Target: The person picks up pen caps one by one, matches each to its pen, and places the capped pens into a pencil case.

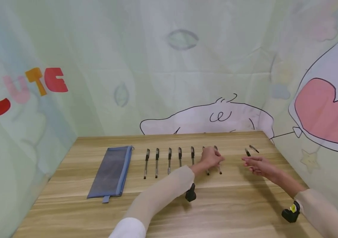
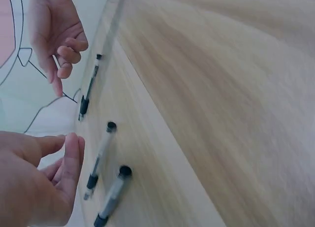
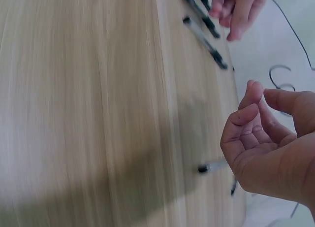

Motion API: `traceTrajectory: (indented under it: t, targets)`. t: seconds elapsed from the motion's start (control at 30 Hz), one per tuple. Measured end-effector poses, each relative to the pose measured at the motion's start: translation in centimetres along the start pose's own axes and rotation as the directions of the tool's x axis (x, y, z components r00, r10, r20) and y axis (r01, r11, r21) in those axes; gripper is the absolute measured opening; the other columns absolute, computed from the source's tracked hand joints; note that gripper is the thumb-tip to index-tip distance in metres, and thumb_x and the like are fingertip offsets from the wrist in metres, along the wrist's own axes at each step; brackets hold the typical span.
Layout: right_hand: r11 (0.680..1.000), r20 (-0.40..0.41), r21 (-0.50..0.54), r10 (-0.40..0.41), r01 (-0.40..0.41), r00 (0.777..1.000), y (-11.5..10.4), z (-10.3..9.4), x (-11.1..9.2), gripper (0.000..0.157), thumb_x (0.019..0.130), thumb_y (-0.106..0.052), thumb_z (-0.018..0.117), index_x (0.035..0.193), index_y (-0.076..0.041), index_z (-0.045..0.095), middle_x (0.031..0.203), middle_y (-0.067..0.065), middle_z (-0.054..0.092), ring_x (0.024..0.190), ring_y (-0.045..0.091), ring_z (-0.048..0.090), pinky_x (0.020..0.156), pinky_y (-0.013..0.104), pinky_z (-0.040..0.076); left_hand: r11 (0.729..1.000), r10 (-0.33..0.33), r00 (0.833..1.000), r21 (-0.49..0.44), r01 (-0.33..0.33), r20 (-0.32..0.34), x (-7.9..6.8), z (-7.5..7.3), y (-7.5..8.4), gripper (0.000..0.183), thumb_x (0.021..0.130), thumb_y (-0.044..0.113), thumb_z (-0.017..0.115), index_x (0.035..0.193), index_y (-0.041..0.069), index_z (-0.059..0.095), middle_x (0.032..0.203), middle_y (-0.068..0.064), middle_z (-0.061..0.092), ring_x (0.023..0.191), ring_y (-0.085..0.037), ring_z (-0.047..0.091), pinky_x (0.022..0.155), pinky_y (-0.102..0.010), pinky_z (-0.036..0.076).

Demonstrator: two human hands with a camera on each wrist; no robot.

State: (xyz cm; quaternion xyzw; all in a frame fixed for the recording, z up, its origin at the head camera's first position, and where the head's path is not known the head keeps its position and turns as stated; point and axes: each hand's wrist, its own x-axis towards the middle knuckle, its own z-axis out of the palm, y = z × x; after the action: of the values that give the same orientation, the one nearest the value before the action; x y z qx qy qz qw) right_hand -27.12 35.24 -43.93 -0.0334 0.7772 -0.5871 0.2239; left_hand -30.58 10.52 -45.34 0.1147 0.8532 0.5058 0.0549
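Several clear-barrelled black-capped pens (image 1: 146, 163) lie side by side in a row on the table. My left hand (image 1: 211, 157) is over the right end of that row, partly covering two pens. In the left wrist view its thumb and fingertips come together with nothing visible between them, beside a pen (image 2: 101, 160). To the right, my right hand (image 1: 261, 167) hovers above the table with fingers loosely bent and nothing in them. Just beyond it lie a pen (image 1: 247, 152) and another pen (image 1: 254, 148), set at angles; the hand partly hides the nearer one.
A blue-grey mesh zipper pouch (image 1: 109, 172) lies flat left of the row. The wooden table (image 1: 216, 211) ends at the back against a printed cloth backdrop (image 1: 103, 66), which also hangs along both sides.
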Motion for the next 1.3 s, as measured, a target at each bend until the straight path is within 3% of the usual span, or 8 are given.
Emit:
traceTrajectory:
  t: [0.23,0.43,0.53,0.6,0.73,0.83,1.07,1.3]
  targets:
    - [0.999,-0.061,-0.007,0.035,-0.036,0.997,1.0,-3.0,-1.4,0.023,0.108,-0.027,0.052,0.12,-0.023,0.071,0.095,-0.013,0.068,0.078,0.0,0.061,0.068,0.018,0.054,0.99,0.014,0.991,-0.139,0.005,0.137,-0.7,1.6,1.9,0.013,0.094,0.007,0.072,0.097,-0.005,0.078,0.087,-0.021,0.077,0.075,-0.031,0.077,0.067,-0.03,0.065]
    - [0.998,-0.142,0.019,0.065,-0.063,0.988,2.0,-5.6,-1.9,0.024,0.109,-0.027,0.05,0.121,-0.023,0.07,0.095,-0.015,0.069,0.078,0.0,0.061,0.069,0.018,0.056,0.931,-0.135,0.967,-0.307,0.197,0.214,-0.2,4.5,3.6,0.01,0.091,0.004,0.075,0.095,-0.004,0.076,0.086,-0.021,0.077,0.078,-0.033,0.077,0.079,-0.041,0.065]
    - [0.998,-0.156,0.034,0.066,-0.061,0.986,2.3,-6.6,-2.2,0.023,0.109,-0.028,0.049,0.117,-0.026,0.07,0.095,-0.016,0.07,0.079,0.0,0.062,0.07,0.018,0.056,0.896,-0.215,0.955,-0.348,0.276,0.202,0.3,6.3,4.1,0.006,0.089,0.004,0.078,0.088,-0.001,0.075,0.082,-0.02,0.077,0.08,-0.035,0.077,0.076,-0.039,0.066]
    - [0.997,-0.157,0.043,0.067,-0.06,0.985,2.5,-7.0,-2.3,0.022,0.109,-0.028,0.048,0.109,-0.031,0.069,0.095,-0.016,0.07,0.08,0.0,0.062,0.072,0.018,0.056,0.896,-0.245,0.956,-0.34,0.287,0.161,0.6,7.7,4.3,0.01,0.086,0.005,0.081,0.082,0.001,0.073,0.077,-0.018,0.076,0.075,-0.034,0.077,0.068,-0.036,0.066]
    - [0.997,-0.157,0.053,0.063,-0.055,0.986,2.9,-7.6,-2.8,0.025,0.11,-0.028,0.047,0.101,-0.038,0.068,0.094,-0.017,0.07,0.081,0.0,0.062,0.073,0.018,0.056,0.943,-0.252,0.968,-0.22,0.248,0.009,1.4,10.4,4.1,0.023,0.079,0.015,0.089,0.069,0.007,0.07,0.059,-0.009,0.071,0.051,-0.021,0.069,0.046,-0.022,0.055]
    - [0.996,-0.165,0.068,0.064,-0.054,0.984,3.3,-8.0,-3.3,0.025,0.109,-0.03,0.048,0.099,-0.039,0.069,0.094,-0.017,0.07,0.081,0.0,0.062,0.073,0.018,0.056,0.966,-0.255,0.961,-0.071,0.248,-0.103,1.9,12.1,3.9,0.036,0.074,0.027,0.093,0.058,0.014,0.064,0.044,0.001,0.06,0.035,-0.009,0.054,0.038,-0.018,0.04]
    - [0.994,-0.167,0.097,0.074,-0.058,0.983,4.5,-8.1,-4.1,0.026,0.109,-0.029,0.049,0.1,-0.037,0.072,0.094,-0.016,0.072,0.081,0.0,0.062,0.073,0.017,0.056,0.94,-0.242,0.944,0.187,0.286,-0.225,3.0,14.3,4.5,0.048,0.066,0.046,0.095,0.054,0.015,0.059,0.046,0.004,0.055,0.039,-0.009,0.044,0.038,-0.025,0.036]
    - [0.993,-0.175,0.111,0.062,-0.042,0.983,4.6,-8.6,-4.3,0.029,0.109,-0.026,0.049,0.098,-0.04,0.072,0.092,-0.017,0.073,0.078,-0.002,0.061,0.069,0.017,0.055,0.903,-0.211,0.938,0.314,0.295,-0.274,4.7,15.5,4.9,0.034,0.069,0.028,0.092,0.061,0.015,0.061,0.057,0.004,0.058,0.047,-0.01,0.042,0.039,-0.03,0.038]
